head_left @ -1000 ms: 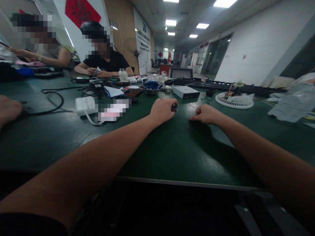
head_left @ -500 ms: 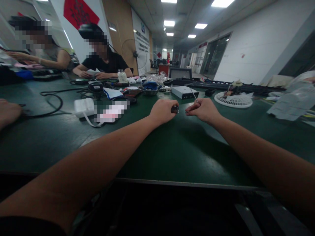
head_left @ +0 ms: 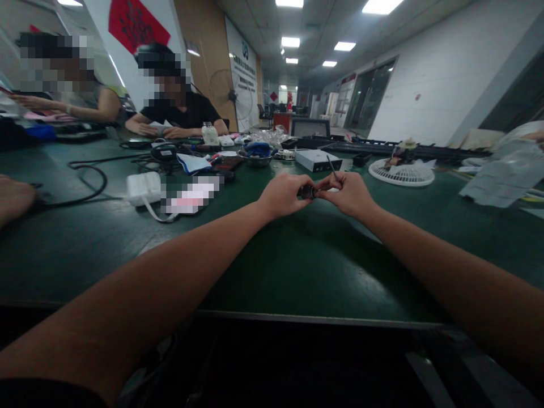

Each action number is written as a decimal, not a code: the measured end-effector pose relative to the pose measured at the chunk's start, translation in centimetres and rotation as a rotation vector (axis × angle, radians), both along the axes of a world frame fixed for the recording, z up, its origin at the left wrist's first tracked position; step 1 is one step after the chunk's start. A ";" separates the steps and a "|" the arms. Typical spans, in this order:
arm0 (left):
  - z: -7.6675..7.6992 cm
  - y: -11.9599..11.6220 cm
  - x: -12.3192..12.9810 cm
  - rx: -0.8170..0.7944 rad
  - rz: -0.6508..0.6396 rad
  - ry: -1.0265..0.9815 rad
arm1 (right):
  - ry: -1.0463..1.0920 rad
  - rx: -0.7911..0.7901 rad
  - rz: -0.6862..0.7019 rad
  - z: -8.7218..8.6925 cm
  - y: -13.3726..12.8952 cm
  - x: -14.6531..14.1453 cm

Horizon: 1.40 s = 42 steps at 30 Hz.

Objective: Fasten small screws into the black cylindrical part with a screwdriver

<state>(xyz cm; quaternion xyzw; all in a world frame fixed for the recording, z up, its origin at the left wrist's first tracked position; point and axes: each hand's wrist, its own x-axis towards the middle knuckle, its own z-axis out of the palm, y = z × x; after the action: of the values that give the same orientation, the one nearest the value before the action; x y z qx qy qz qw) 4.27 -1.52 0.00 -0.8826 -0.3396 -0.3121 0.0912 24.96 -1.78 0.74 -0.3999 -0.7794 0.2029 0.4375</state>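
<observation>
Over the green table [head_left: 272,272], my left hand [head_left: 283,195] is closed round a small dark round part [head_left: 306,192] with a shiny rim. My right hand [head_left: 346,192] meets it from the right, its thumb and fingertips pinched at the part's edge. A thin metal rod [head_left: 332,165] sticks up from between the fingers of my right hand. Whatever tiny piece the right fingertips pinch is too small to make out. Behind the hands lies a silver box [head_left: 318,160].
A white adapter [head_left: 143,188] with a cable lies left, near another person's hand [head_left: 16,198]. Further back are a metal bowl [head_left: 256,157] with blue cloth, a glass jar [head_left: 209,134] and a white fan grille [head_left: 402,172]. Two people sit across at the left.
My hands have come together: the right fingertips moved left and now touch the dark part, where a gap was before. The part shows more between my left fingers.
</observation>
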 end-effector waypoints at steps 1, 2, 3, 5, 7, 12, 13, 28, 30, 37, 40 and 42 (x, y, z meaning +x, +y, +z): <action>0.0 0.0 0.0 -0.002 -0.007 0.006 | -0.013 0.020 -0.033 0.0 0.0 0.0; 0.1 -0.1 0.0 -0.005 -0.017 0.018 | -0.036 0.033 -0.072 0.0 0.1 0.1; 0.1 -0.1 -0.1 -0.007 -0.034 0.035 | -0.069 0.034 -0.109 0.0 0.2 0.1; 0.2 -0.3 -0.1 -0.002 -0.078 0.081 | -0.143 -0.003 -0.147 -0.3 0.5 0.2; 0.3 -0.4 -0.1 0.003 -0.123 0.124 | -0.183 -0.074 -0.141 -0.6 0.7 0.3; 0.3 -0.4 0.0 0.016 -0.095 0.047 | -0.085 -0.165 -0.106 -1.0 1.0 0.2; 0.3 -0.3 0.0 0.018 -0.064 0.020 | -0.095 -0.158 -0.113 -1.0 1.2 0.2; -0.7 1.0 -0.6 -0.039 0.213 0.002 | -0.448 0.099 -0.109 0.0 1.0 1.1; -0.7 0.8 -0.4 -0.039 0.160 0.014 | -0.481 0.110 -0.114 -0.1 1.1 1.1; -0.6 0.8 -0.3 -0.057 0.131 0.001 | -0.399 0.077 -0.062 -0.2 1.3 1.1; -0.5 0.6 -0.2 -0.063 0.113 0.017 | -0.426 0.086 -0.120 -0.1 1.2 1.0; -0.4 0.5 -0.2 -0.057 0.111 0.031 | -0.463 0.071 -0.116 -0.2 1.3 1.0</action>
<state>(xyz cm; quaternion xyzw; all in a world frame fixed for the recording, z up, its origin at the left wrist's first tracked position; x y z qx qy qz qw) 4.07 -1.04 -0.43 -0.8692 -0.3955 -0.2833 0.0887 26.00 -0.44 0.54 -0.4641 -0.8414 0.0527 0.2719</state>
